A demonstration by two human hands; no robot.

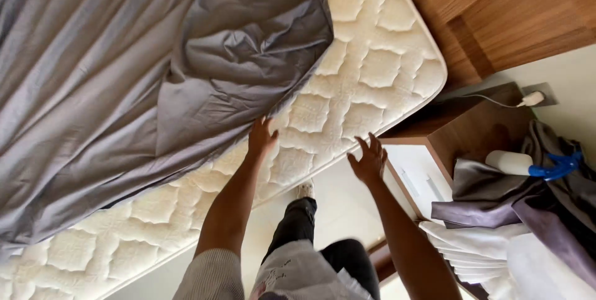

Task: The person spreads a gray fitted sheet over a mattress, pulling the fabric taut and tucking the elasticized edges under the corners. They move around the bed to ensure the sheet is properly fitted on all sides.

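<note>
— sheet point(124, 70) first: grey, bunched back over most of mattress point(366, 70), bare quilted corner showing.
— left hand point(261, 137)?
— fingers spread wide, pressing at sheet's edge on mattress side, probably pinning cloth there.
— right hand point(369, 158)?
— open too, fingers splayed, holding nothing, just beside mattress edge.
— nearby?
— wooden nightstand point(478, 126), heaped cloth, spray bottle point(528, 163) on top.

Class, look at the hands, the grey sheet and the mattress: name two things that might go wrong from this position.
1. The left hand touches only the edge of the sheet, which is bunched and folded back; it may slip and leave the mattress corner bare.
2. The right hand is open at the mattress edge, near the wooden nightstand; it might knock against it.
</note>
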